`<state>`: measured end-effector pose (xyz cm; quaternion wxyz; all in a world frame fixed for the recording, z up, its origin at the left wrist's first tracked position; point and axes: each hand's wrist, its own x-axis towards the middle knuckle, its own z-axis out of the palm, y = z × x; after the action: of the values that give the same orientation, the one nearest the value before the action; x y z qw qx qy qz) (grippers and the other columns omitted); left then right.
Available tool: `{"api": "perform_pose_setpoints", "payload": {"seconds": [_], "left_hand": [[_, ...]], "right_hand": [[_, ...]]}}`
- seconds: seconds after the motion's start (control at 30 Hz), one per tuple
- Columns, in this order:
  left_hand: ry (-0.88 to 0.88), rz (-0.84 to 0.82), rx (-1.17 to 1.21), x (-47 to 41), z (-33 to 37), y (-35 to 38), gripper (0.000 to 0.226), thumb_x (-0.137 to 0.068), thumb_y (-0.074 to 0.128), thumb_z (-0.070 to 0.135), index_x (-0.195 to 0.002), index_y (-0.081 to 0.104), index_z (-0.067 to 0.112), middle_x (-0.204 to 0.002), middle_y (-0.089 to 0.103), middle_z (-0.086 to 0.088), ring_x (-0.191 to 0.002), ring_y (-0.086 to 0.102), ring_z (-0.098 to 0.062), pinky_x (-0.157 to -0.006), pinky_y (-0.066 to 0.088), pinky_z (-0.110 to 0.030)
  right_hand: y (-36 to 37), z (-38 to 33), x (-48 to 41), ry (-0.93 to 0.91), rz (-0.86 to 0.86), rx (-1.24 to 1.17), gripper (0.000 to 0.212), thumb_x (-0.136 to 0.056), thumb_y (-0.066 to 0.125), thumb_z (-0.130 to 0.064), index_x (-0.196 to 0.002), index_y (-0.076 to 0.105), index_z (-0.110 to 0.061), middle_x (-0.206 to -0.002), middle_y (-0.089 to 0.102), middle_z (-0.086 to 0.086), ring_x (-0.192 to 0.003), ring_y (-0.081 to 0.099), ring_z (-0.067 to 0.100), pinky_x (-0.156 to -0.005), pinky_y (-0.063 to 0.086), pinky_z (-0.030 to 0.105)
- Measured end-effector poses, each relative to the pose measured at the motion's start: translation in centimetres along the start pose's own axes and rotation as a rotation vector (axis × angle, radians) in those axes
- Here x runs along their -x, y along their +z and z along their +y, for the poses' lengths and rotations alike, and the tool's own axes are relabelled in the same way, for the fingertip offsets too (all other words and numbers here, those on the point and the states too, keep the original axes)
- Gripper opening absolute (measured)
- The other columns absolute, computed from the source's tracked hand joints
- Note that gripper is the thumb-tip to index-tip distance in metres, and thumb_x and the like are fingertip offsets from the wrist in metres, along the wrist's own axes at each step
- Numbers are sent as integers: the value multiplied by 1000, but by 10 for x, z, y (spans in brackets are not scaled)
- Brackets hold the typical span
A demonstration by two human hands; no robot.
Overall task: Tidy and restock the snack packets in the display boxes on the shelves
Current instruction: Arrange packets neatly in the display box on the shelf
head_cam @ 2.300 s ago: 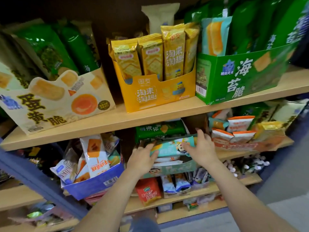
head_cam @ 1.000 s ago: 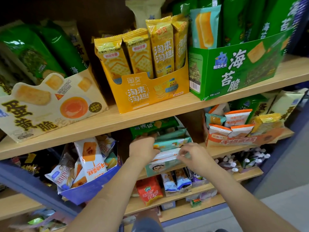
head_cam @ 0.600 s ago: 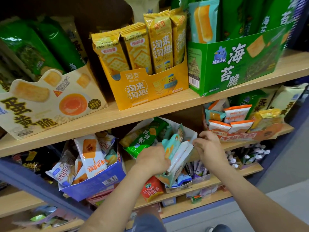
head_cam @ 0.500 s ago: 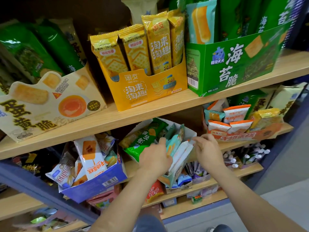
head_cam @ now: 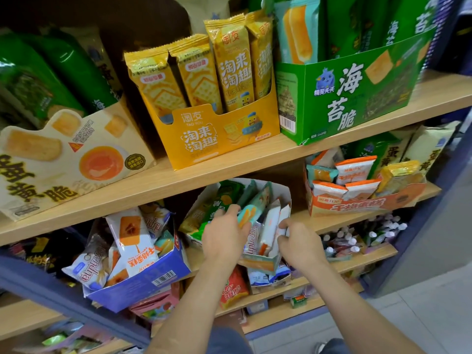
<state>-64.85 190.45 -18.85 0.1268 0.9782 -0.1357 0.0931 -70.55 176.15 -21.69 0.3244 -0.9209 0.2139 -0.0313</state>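
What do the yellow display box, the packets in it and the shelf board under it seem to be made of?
Yellow display box: printed cardboard, matte, with cut edges and a folded corner. Packets: probably glossy plastic film, with crimped serrated tops. Shelf board: looks like light wood or laminate, faint grain.

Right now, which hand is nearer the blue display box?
Left. The left hand, gripping packets in the tilted white box, sits just right of the blue display box; the right hand, pinching a white packet, is further right, beyond the left hand.
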Motion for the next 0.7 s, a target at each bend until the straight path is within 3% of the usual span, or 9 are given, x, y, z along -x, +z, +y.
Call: {"api": "perform_pose_setpoints", "payload": {"seconds": [0.17,0.33,0.43,0.57,0.67,0.7], "left_hand": [[48,-32,-74,10,3,12,42,-98,40,52,-131,41,27,-119,50,-4,-84,64,-25,-58,44,-30],[16,-209,3,9,22,24,47,-101,30,51,-140,32,25,-126,41,-9,-102,58,-29,-70,43,-36],[61,-162,-138,7,13,25,49,-99,34,52,-144,25,35,-122,41,-7,-111,48,-26,-75,45,-37],[354,83,-214,9,13,22,34,-95,51,42,-123,60,27,-106,48,-4,-100,46,-23,-75,45,-35],[411,-121,-273,8,30,19,42,-96,43,51,-108,67,19,-106,55,-5,-105,49,-25,-82,45,-38],[381,-171,-305,6,34,17,46,-96,43,54,-107,68,18,-106,57,-6,-106,51,-25,-83,46,-39]], "right_hand": [[-9,4,-10,-46,19,-17,31,-94,56,-18,-124,63,-16,-121,66,8,-109,61,29,-85,49,35],[-7,11,-7,-45,-12,-111,42,-96,55,-24,-137,54,-16,-133,62,8,-115,60,27,-94,49,35],[-10,15,-1,-57,-47,-119,48,-96,55,-33,-142,48,-19,-132,61,7,-106,64,26,-90,50,34],[-16,22,10,-40,-11,-147,47,-95,58,-32,-141,47,-26,-134,57,2,-105,61,18,-87,48,31],[-14,22,21,108,-123,-580,45,-96,58,-24,-139,46,-26,-107,68,6,-82,65,14,-72,56,31],[-14,20,25,203,-182,-782,44,-97,57,-20,-139,45,-26,-101,69,8,-86,68,18,-73,59,33]]}}
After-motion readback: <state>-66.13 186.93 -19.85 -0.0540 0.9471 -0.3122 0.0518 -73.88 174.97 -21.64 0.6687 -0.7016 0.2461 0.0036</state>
